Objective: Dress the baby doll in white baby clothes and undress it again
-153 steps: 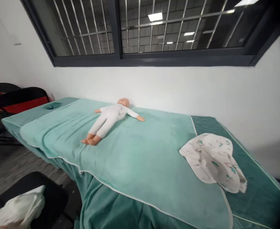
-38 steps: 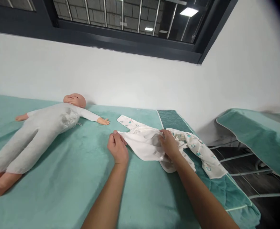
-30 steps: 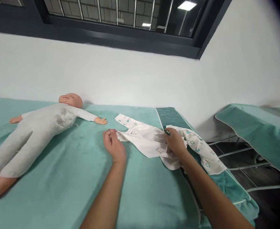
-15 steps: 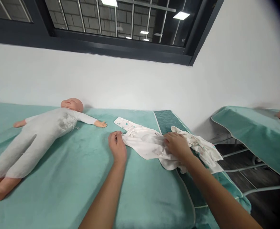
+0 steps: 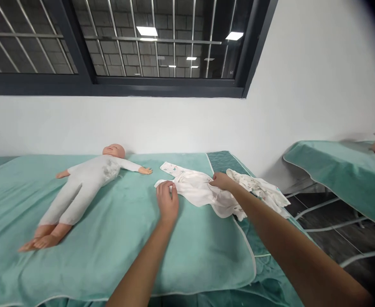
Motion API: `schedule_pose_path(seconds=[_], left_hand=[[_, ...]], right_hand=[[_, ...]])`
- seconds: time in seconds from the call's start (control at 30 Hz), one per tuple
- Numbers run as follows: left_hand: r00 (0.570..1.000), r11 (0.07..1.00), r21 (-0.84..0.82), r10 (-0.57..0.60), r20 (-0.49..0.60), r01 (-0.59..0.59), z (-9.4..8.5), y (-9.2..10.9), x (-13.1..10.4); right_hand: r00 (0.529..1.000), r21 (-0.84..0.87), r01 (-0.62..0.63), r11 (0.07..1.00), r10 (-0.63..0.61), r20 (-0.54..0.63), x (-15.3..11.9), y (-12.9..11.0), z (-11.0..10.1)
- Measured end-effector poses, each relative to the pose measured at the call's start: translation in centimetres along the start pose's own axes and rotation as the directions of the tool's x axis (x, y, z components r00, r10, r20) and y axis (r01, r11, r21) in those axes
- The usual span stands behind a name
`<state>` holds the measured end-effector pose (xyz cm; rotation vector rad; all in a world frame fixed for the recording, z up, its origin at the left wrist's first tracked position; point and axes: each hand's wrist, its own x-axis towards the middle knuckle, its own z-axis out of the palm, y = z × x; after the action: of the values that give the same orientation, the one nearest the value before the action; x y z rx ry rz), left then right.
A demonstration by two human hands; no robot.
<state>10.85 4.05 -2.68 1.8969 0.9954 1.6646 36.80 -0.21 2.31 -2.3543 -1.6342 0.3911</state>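
A white baby garment [image 5: 195, 187] with one printed sleeve lies spread on the green sheet, partly crumpled. My left hand [image 5: 168, 202] rests at its left edge, fingers laid out over the cloth and thumb apart. With closed fingers my right hand [image 5: 222, 181] grips the fabric near the garment's upper middle; its fingertips are partly hidden. Just right of that hand is a crumpled printed cloth [image 5: 262, 189], white with small coloured figures. A baby doll [image 5: 90, 179] in a white body lies face up to the left, one arm stretched toward the garment.
A green sheet [image 5: 126, 256] covers the bed, with a darker quilted strip [image 5: 221, 160] at its right. Another green-covered bed [image 5: 337, 175] stands at right, beyond a gap with metal rails [image 5: 324, 230]. A white wall and barred window [image 5: 162, 51] are behind.
My left hand has gone from pinched fingers to lying flatter on the cloth edge. My right hand has shifted from resting over the garment to gripping it. The view has tilted up.
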Motion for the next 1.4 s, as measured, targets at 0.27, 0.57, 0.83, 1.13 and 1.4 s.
schedule_pose_path(seconds=[0.27, 0.57, 0.83, 1.13, 1.4], left_hand=[[0.963, 0.997, -0.026, 0.083, 0.255, -0.079, -5.9, 2.3, -0.4], [0.727, 0.905, -0.265, -0.067, 0.684, 0.332, -9.7, 11.6, 7.0], [0.868, 0.975, 0.103, 0.124, 0.481, -0.196, -13.1, 15.0, 9.8], [0.805, 0.947, 0.318, -0.153, 0.573, -0.046, -16.5, 12.0, 10.3], [0.511, 0.943, 0.323, -0.318, 0.799, 0.082, -20.1, 10.4, 12.1]], right_hand=[[0.869, 0.285, 0.450, 0.846, -0.488, 0.076, -5.9, -7.8, -5.7], [0.566, 0.176, 0.790, 0.587, -0.810, 0.156, -12.5, -15.8, -13.4], [0.860, -0.467, 0.477, 0.745, -0.505, 0.073, -14.5, -15.2, -16.4], [0.911, -0.352, 0.298, 0.887, -0.374, -0.173, -15.2, -10.8, -13.2], [0.945, 0.312, 0.279, 0.908, -0.201, -0.258, -14.3, -6.7, -11.6]])
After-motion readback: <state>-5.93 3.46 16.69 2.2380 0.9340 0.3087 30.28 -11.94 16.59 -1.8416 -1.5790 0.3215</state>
